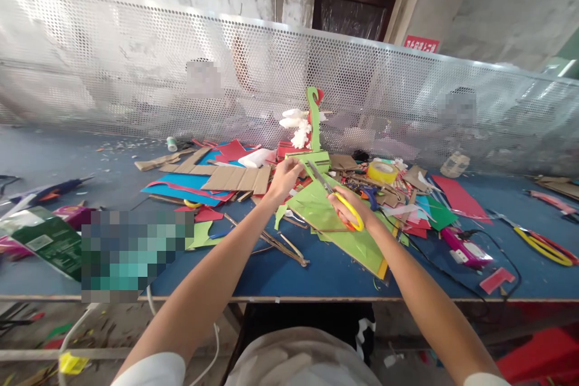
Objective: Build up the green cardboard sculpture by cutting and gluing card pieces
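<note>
My right hand is closed round the yellow handles of a pair of scissors. The blades point up and left, their tips by the green base of a paper craft. At the base's left front edge, my left hand pinches green paper; its fingertips are partly hidden. From this base rises a tall green hook-shaped piece backed with red, with white puffy pieces at its left. Below the scissors lies a large green sheet on the table.
Cardboard strips and blue sheets lie to the left. On the right are a tape roll, a red sheet, a purple-and-white device with a cord, and another pair of scissors. A perforated metal panel stands behind.
</note>
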A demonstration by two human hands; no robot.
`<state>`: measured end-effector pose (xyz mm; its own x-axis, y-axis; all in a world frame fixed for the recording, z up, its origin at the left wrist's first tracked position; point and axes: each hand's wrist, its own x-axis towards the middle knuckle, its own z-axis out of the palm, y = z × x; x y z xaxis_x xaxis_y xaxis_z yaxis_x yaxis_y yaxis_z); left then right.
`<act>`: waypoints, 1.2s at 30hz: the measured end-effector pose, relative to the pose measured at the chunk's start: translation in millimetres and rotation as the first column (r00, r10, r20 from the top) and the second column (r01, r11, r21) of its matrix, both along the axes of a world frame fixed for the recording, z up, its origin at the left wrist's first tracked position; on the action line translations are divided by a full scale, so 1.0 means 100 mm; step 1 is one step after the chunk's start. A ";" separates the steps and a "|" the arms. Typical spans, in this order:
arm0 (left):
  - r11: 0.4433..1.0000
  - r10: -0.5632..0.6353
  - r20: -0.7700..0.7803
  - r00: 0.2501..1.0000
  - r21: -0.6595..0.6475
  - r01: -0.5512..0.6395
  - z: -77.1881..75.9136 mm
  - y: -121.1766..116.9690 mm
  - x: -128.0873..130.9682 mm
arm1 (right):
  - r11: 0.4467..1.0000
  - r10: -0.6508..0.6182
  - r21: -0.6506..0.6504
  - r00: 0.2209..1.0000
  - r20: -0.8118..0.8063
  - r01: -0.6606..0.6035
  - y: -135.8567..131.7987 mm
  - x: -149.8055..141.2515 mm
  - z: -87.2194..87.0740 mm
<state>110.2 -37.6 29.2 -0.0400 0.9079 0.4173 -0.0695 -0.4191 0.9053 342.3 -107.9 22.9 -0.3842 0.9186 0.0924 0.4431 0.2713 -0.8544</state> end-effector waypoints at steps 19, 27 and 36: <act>0.951 -0.287 0.021 0.958 -0.113 0.288 -0.05 0.01 -0.13 | 0.989 0.048 0.104 0.902 0.429 -0.102 -0.02 0.11 0.11; 0.886 -0.454 -0.151 0.878 0.023 0.462 0.04 -0.19 -0.09 | 0.999 0.050 -0.011 0.983 -0.175 -0.053 0.04 0.11 0.13; 0.767 -0.576 -0.271 0.771 0.146 0.624 -0.02 -0.15 -0.08 | 0.975 0.104 -0.146 0.927 -0.359 -0.166 0.12 0.00 -0.03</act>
